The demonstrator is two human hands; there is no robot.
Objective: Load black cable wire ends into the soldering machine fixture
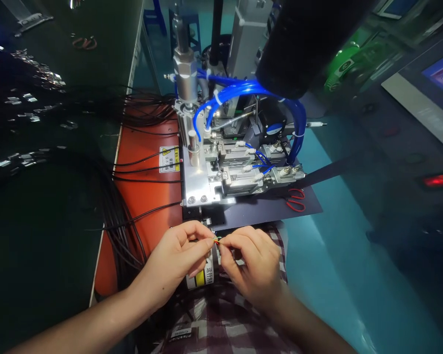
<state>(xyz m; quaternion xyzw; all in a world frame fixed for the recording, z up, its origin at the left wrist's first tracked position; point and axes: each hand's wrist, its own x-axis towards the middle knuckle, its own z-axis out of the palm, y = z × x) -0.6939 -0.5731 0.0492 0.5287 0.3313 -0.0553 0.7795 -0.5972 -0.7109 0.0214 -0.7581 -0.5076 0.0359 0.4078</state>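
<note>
Thin coloured wires point(216, 241), red, yellow and green, show between my two hands in front of the machine. My left hand point(184, 250) pinches them between thumb and forefinger. From the other side, my right hand point(253, 258) is closed with thumb and forefinger at the wire ends. Both sets of fingertips almost meet, and they hide most of the wires. Just beyond my hands stands a metal machine point(199, 182) with small clamps and blue air hoses point(239, 88). Black cables point(147, 214) run into its left side.
Red-handled scissors point(296, 200) lie on the dark plate at right. A bundle of black cables point(123, 236) hangs over the orange surface point(143, 196) at left. A thick black column point(299, 49) rises above the machine. A control panel point(421, 123) stands far right.
</note>
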